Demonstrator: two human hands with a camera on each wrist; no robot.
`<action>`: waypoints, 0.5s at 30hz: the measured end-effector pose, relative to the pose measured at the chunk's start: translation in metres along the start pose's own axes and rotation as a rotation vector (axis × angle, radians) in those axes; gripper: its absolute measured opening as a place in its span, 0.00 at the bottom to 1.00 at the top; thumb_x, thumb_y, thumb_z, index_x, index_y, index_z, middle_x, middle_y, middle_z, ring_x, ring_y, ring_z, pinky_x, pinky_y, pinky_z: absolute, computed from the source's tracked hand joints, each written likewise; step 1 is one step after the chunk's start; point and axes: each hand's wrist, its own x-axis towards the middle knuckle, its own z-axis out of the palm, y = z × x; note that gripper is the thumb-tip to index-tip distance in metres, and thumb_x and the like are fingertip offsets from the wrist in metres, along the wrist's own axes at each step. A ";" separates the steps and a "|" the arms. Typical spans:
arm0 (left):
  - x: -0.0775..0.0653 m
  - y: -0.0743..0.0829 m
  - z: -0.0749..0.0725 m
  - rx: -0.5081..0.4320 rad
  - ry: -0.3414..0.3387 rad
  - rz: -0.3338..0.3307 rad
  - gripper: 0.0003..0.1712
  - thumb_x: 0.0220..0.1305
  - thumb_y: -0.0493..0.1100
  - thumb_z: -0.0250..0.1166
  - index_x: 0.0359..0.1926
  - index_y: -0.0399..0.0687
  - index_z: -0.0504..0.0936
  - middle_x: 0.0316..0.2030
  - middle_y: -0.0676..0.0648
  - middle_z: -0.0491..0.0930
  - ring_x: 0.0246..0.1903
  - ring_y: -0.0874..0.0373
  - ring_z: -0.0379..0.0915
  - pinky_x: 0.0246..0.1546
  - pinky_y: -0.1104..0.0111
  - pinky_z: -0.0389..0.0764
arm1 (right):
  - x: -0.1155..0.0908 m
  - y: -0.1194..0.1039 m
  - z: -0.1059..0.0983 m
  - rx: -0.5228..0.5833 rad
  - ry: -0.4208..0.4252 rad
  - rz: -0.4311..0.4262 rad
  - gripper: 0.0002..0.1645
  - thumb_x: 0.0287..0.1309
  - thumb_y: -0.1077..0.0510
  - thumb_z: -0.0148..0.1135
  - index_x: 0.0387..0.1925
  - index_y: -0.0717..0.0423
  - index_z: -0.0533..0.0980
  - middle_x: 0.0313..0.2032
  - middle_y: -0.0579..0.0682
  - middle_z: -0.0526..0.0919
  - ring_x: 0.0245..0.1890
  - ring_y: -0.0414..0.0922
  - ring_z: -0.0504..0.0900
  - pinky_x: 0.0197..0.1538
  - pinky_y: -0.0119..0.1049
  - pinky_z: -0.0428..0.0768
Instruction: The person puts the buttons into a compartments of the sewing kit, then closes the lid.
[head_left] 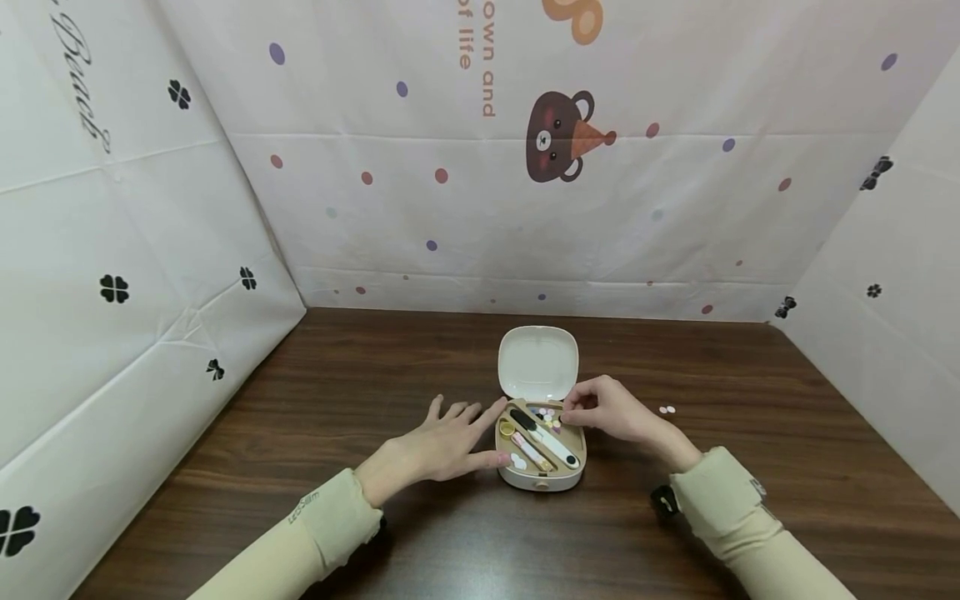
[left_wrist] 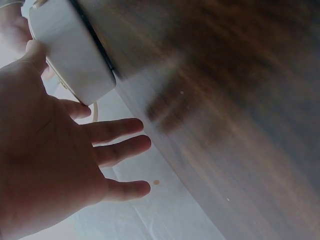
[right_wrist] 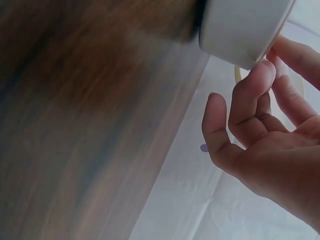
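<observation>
Left hand, spread wide, should steady box at 9 o'clock; right hand, narrow, can't tell if holding, best kept low at 2.

We count: 1 case | 2 hands | 1 black-and-white pen-shaped tool | 1 pink tube | 1 round gold piece | 2 white discs on 1 worktop | boxed coloured discs too small to count

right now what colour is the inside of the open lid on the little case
The lid is white inside; it shows best in the head view.
</observation>
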 end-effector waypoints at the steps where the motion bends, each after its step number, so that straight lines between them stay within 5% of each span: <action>1: 0.000 0.000 0.000 0.000 0.000 0.000 0.50 0.61 0.80 0.37 0.77 0.65 0.38 0.71 0.41 0.62 0.72 0.45 0.54 0.69 0.38 0.46 | 0.001 0.000 0.002 -0.011 0.008 -0.003 0.05 0.54 0.59 0.69 0.27 0.55 0.81 0.22 0.45 0.76 0.21 0.35 0.68 0.26 0.27 0.67; 15: -0.001 0.001 0.000 -0.014 0.004 0.000 0.50 0.61 0.79 0.38 0.77 0.64 0.39 0.71 0.41 0.62 0.72 0.45 0.54 0.69 0.38 0.45 | 0.006 -0.002 0.012 -0.120 0.106 -0.041 0.06 0.53 0.62 0.68 0.23 0.54 0.80 0.21 0.43 0.75 0.23 0.33 0.68 0.28 0.26 0.67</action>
